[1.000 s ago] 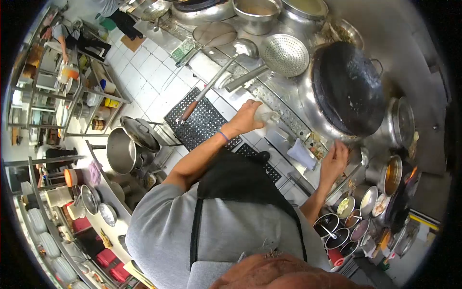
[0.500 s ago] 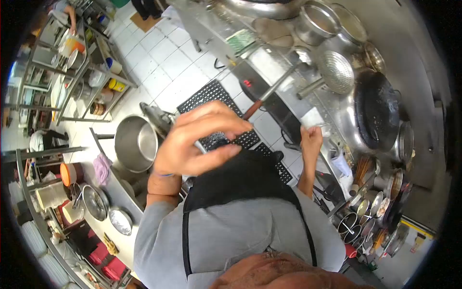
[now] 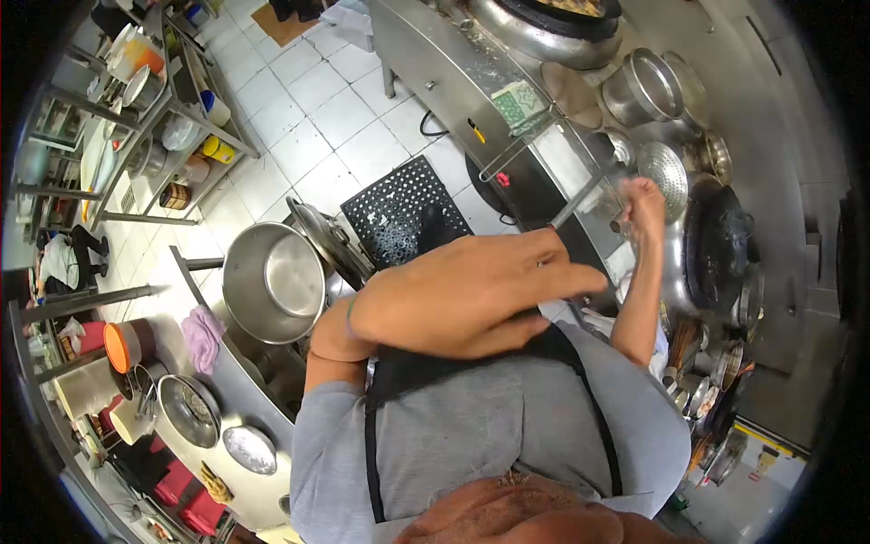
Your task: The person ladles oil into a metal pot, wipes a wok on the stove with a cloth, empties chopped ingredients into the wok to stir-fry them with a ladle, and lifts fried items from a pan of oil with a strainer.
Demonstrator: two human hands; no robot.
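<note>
My left hand [image 3: 471, 295] is raised in front of my black apron [image 3: 412, 372]. Its fingers are stretched and slightly apart, with nothing visible in them. Behind its fingertips, a long-handled tool [image 3: 580, 201] slants up toward the stove counter; the hand covers its lower end. Over the counter, my right hand [image 3: 643, 207] is closed and a little blurred. What it holds, if anything, I cannot make out. Just beyond it lies a perforated skimmer [image 3: 663, 172], its handle partly covered by the hand.
A blackened wok [image 3: 716, 245] and steel pots [image 3: 642, 86] line the stove at right. A large steel pot [image 3: 272, 281] stands at left beside a worktable [image 3: 186, 453] with bowls. A perforated black mat [image 3: 399, 204] lies on the tiled floor. Another person [image 3: 63, 263] is at far left.
My left hand has moved right and its curled fingers have straightened. My right hand has gone up and right, over the counter beside the skimmer. The view has shifted.
</note>
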